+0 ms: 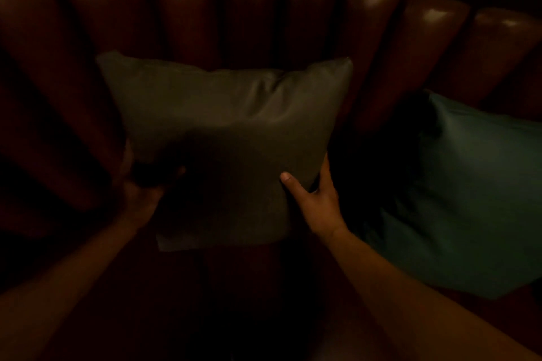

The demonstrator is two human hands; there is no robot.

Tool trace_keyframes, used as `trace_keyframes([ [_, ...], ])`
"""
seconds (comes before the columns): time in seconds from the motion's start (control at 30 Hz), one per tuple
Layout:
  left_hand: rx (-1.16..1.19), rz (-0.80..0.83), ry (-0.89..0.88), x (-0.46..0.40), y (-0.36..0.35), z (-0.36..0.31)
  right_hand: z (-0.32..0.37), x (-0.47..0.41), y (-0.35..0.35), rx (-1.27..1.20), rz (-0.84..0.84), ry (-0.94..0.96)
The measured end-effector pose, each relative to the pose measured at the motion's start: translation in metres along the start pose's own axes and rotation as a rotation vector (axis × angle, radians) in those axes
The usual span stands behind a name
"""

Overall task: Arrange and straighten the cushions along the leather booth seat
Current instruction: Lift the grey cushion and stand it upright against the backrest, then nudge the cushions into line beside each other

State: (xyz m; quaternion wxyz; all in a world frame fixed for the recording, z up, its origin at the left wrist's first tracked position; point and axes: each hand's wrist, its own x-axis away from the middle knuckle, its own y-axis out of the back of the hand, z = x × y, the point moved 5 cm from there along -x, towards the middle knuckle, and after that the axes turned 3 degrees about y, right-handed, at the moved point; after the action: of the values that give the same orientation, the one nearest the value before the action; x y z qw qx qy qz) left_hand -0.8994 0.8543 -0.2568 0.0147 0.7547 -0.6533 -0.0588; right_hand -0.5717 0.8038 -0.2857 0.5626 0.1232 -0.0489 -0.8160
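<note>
**Dim booth, grey-green cushion in both hands**

Head view: dark room, brown leather booth backrest (249,9) with padded vertical channels runs across the top, curving off to the right. Seat below is almost black, hard to read.

Grey-green cushion (228,126) sits centre frame, roughly upright, its top edge up against the backrest channels. Can't tell if the back face actually touches the leather or is just in front of it. Bottom edge hangs near the seat; contact not visible in the dark.

My right hand (315,199) grasps the cushion's lower right edge: thumb on the front face, fingers wrapped behind it. My left hand (143,184) is at the lower left edge and heavily shadowed; it looks curled round that edge with the thumb in front, but the fingers are not clear.

Teal cushion (469,199) lies to the right, tilted, leaning toward the backrest, apart from the grey-green one with a dark gap between.

Step, my read: placing and squaring the grey-green cushion against the backrest. Early to mid task, since the teal one looks crooked.

Next move needs: settle the bottom edge on the seat, level the top edge with the channels, then let go evenly with both hands so it does not slump. After that, the teal cushion wants uprighting.
</note>
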Motion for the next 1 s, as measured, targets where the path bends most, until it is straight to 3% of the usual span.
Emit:
trace_keyframes([
  [0.23, -0.262, -0.094, -0.158, -0.007, 0.017, 0.014, 0.0, -0.007, -0.017, 0.066, 0.012, 0.005],
  [0.37, -0.618, -0.208, -0.544, 0.01, 0.007, -0.019, 0.019, 0.004, -0.008, 0.306, -0.107, 0.161],
  [0.47, -0.996, -0.091, -0.807, 0.034, -0.036, -0.051, 0.028, 0.006, -0.021, 0.407, -0.019, 0.321],
  [0.57, -1.254, 0.0, -0.727, 0.029, -0.06, -0.037, 0.024, -0.003, -0.033, 0.38, 0.1, 0.271],
  [0.67, -1.257, -0.003, -0.691, 0.024, -0.063, -0.032, 0.02, -0.003, -0.021, 0.362, 0.089, 0.248],
  [0.73, -1.223, 0.004, -0.719, 0.024, -0.06, -0.027, 0.004, 0.013, -0.002, 0.275, -0.021, 0.184],
  [0.9, -1.117, -0.023, -0.856, 0.04, -0.066, -0.028, -0.08, 0.091, 0.08, 0.029, -0.591, -0.212],
  [1.0, -0.874, 0.21, -1.018, 0.074, -0.117, -0.034, -0.097, 0.125, 0.145, 0.21, -0.734, -0.257],
])
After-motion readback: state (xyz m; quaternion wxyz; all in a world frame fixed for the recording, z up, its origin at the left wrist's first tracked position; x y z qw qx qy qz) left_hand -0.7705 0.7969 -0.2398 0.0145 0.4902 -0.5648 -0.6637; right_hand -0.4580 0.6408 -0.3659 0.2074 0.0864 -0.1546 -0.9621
